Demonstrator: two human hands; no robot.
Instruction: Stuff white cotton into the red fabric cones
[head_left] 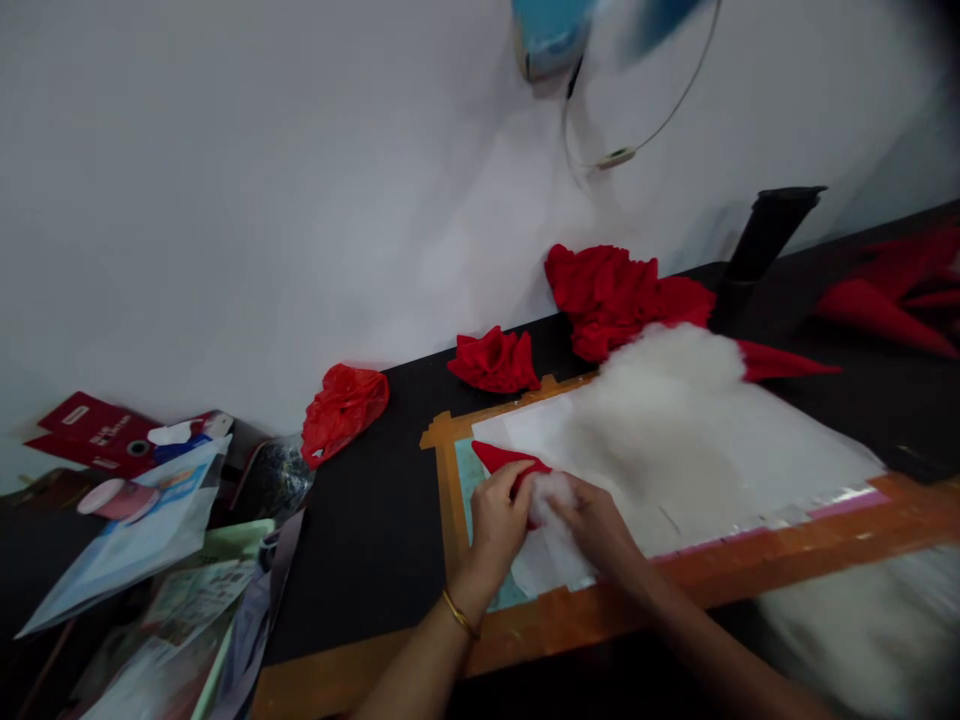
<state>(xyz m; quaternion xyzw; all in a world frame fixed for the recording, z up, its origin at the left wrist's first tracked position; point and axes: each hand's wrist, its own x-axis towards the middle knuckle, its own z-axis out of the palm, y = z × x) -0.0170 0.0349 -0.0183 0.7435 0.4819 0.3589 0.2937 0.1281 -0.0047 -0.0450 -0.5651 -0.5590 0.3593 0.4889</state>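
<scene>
Pinched in my left hand (499, 510) is a red pointed felt cone (499, 459), its tip aimed to the upper left and its open end toward my right hand (596, 515). The fingers of my right hand are closed on a tuft of white stuffing (553, 495) at the mouth of the cone. Part of the tuft sits against the red edge; how far it goes inside is hidden. Just to the right, a large heap of white fluffy stuffing (664, 430) lies on the white sheet (802, 445).
Behind the heap lie a red fabric pile (622, 295), a smaller red bundle (495, 360) and a red plastic bag (345, 405). A black upright container (772, 232) stands near more red cones (885, 305). At left are a pink thread spool (120, 499) and a green tray (247, 537).
</scene>
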